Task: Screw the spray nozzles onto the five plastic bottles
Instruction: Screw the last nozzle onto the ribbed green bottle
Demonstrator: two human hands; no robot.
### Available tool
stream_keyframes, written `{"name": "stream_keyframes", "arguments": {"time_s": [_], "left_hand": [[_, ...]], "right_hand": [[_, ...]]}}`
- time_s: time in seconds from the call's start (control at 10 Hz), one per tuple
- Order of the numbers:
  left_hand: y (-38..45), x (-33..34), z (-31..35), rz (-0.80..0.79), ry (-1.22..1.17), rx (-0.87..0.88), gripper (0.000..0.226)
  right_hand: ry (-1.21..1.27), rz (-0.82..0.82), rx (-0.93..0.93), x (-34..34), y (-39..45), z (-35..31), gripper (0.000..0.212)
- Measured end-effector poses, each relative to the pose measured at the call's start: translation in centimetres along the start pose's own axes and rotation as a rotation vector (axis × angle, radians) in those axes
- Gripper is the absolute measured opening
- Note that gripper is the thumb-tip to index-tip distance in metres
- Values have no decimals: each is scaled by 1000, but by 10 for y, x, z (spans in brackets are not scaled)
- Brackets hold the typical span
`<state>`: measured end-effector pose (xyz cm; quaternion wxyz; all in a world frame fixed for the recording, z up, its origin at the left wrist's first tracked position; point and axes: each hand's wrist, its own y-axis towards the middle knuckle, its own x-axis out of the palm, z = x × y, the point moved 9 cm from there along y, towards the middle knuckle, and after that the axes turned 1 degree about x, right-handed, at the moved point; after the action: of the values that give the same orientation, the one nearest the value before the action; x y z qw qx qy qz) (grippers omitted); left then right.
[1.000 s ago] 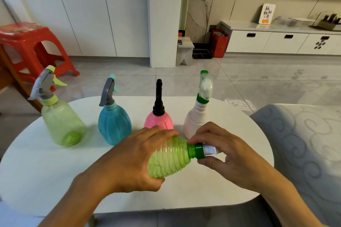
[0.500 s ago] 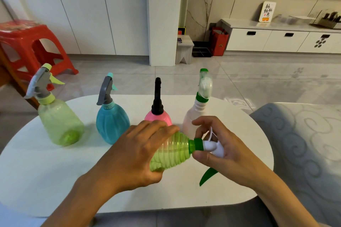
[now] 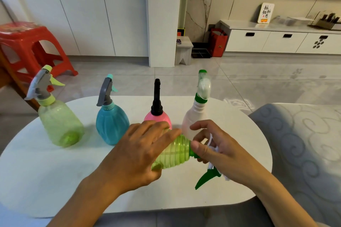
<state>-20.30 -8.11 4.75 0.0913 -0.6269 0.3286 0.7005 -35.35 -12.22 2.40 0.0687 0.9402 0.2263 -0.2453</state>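
A ribbed green spray bottle (image 3: 175, 153) lies on its side above the white oval table (image 3: 46, 175), its neck pointing right. My left hand (image 3: 136, 155) grips the bottle's body from above. My right hand (image 3: 219, 151) holds the white spray head at the dark green collar (image 3: 194, 154), thumb on the collar, fingers curled round it. The dark green trigger (image 3: 207, 178) sticks out below my right palm. A thin white tube shows by my right fingers.
Standing in a row at the table's far side are a pale green spray bottle (image 3: 59, 121), a blue one (image 3: 111, 121), a pink one with a black top (image 3: 157, 110) and a white one with a green collar (image 3: 198, 114). A grey patterned cushion (image 3: 302, 145) lies right; a red stool (image 3: 27, 46) stands left.
My right hand has turned on the spray head, and the dark green trigger has swung out below my palm. The bottle has tilted slightly, neck downward. The row of bottles has not moved.
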Motion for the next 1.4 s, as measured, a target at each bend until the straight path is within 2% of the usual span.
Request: {"name": "stream_keyframes", "arguments": {"time_s": [0.2, 0.4, 0.9, 1.1, 1.2, 1.3, 1.4], "left_hand": [[0, 4, 1, -7, -2, 1, 101], [1, 3, 0, 4, -10, -2, 102], [-1, 1, -2, 31, -55, -1, 102], [-2, 2, -2, 52, -56, 8, 102], [-2, 0, -1, 84, -115, -28, 98], [0, -2, 2, 113, -196, -64, 94], [1, -8, -10, 152, -512, -185, 86]], "right_hand": [[46, -8, 28, 0, 1, 3, 34], [44, -28, 41, 1, 1, 4, 43], [-18, -43, 26, -1, -2, 1, 41], [10, 89, 49, -7, -1, 1, 22], [69, 85, 122, -12, -13, 2, 26], [214, -10, -29, -12, -19, -9, 31], [1213, -108, -623, -57, -38, -61, 49]]}}
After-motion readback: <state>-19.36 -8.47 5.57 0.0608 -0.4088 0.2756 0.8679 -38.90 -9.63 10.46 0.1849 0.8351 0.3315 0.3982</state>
